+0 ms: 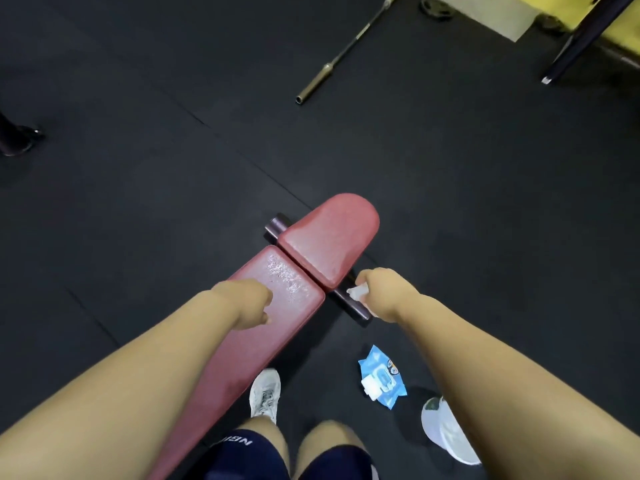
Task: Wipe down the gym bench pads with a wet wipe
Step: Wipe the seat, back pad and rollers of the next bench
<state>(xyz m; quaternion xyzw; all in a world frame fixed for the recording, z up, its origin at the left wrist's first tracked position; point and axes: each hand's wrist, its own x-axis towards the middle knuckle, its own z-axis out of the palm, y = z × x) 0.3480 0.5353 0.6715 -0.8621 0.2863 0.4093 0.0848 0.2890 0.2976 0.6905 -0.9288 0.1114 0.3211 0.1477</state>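
The person stands at the side of the bench, left hand [246, 303] resting on the long red pad [242, 355], probably as a brace. It holds nothing, but blur hides whether its fingers are straight or curled. A wet sheen [287, 275] just ahead of it suggests that stretch is done. The right hand [379, 292] hangs just off the pad's edge over the frame bar [356, 311], its fingers pinching the white wipe [356, 293], likely between strokes. The shorter pad [329, 237] is beside it. The wipe packet [381, 375] lies on the floor [138, 168] by the feet, handy for a fresh one.
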